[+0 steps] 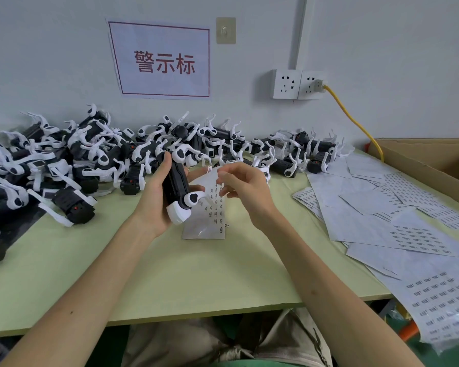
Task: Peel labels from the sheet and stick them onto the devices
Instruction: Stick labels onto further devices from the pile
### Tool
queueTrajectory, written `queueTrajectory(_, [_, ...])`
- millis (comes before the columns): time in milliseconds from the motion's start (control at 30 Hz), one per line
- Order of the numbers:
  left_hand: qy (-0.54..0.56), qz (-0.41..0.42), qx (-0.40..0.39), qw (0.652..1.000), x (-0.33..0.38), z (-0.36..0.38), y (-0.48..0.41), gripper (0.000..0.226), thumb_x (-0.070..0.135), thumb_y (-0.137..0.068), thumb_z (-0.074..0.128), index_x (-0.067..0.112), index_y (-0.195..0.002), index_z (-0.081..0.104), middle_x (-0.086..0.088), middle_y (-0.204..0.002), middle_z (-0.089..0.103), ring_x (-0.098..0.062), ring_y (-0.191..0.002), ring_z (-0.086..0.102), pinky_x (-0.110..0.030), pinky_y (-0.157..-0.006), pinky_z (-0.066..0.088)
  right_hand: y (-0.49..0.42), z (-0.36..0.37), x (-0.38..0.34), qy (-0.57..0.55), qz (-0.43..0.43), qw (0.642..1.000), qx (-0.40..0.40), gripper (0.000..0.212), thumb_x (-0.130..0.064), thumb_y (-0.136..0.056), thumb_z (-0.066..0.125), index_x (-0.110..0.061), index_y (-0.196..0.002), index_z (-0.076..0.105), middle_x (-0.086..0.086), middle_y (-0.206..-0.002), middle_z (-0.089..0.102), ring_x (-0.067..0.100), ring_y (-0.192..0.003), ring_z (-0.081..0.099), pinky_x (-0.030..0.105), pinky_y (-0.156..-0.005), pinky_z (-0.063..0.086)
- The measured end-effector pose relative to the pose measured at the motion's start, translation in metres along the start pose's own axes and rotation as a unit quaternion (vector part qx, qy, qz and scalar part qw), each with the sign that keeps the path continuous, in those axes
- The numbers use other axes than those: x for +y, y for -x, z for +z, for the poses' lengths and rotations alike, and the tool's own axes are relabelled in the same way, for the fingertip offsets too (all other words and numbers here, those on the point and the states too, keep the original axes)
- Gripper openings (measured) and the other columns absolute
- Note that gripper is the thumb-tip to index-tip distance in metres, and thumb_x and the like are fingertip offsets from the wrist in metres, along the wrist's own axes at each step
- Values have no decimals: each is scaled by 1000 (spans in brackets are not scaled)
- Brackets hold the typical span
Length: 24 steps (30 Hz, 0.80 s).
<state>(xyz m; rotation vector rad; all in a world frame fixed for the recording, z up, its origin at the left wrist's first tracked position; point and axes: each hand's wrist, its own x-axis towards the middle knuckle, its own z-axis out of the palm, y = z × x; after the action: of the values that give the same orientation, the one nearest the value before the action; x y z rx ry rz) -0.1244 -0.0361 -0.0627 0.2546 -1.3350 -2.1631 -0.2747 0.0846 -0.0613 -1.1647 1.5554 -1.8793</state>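
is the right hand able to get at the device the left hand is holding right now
Probably yes. The right hand is just beside the device, and the left hand grips it from the side, leaving its front uncovered. Only the label sheet, which the right fingers pinch, hangs between them.

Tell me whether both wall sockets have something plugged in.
No: only the right-hand socket carries a plug with a yellow cable; the left-hand socket is bare.

Wall sign (161, 60) reads 警示标 — sheet labels (217, 205) illegible.
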Motion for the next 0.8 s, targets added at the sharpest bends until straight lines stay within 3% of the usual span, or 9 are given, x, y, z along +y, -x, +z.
queueTrajectory(233, [-59, -12, -55, 997, -2, 10, 5, 47, 63, -93, 53, 17, -88, 55, -4, -139, 65, -22, -83, 72, -32, -75, 60, 0, 0, 3, 34, -22, 998, 49, 11, -15, -91, 75, -16, -81, 74, -6, -66, 68, 11, -56, 62, 20, -59, 50])
queueTrajectory(567, [-89, -12, -57, 994, -2, 19, 11, 47, 61, -95, 46, 31, -84, 80, 5, -137, 66, -14, -86, 71, -32, -78, 60, -1, -1, 5, 54, -6, 996, 66, 14, -19, -90, 78, -16, -77, 74, -3, -64, 66, 10, -55, 61, 20, -58, 48])
queueTrajectory(700, [-86, -8, -54, 995, -3, 16, 9, 44, 60, -93, 51, 17, -87, 60, 0, -137, 66, -20, -85, 72, -34, -75, 60, -1, -1, 5, 53, -9, 997, 63, 15, -18, -91, 76, -15, -76, 72, -4, -63, 66, 10, -56, 61, 21, -60, 49])
queueTrajectory(800, [-92, -4, -48, 995, -4, 15, 8, 45, 60, -95, 50, 18, -87, 62, -1, -137, 66, -21, -86, 72, -34, -75, 60, -2, 0, 6, 73, -16, 995, 59, 14, -16, -93, 73, -14, -80, 71, -1, -67, 67, 11, -57, 62, 24, -63, 49])
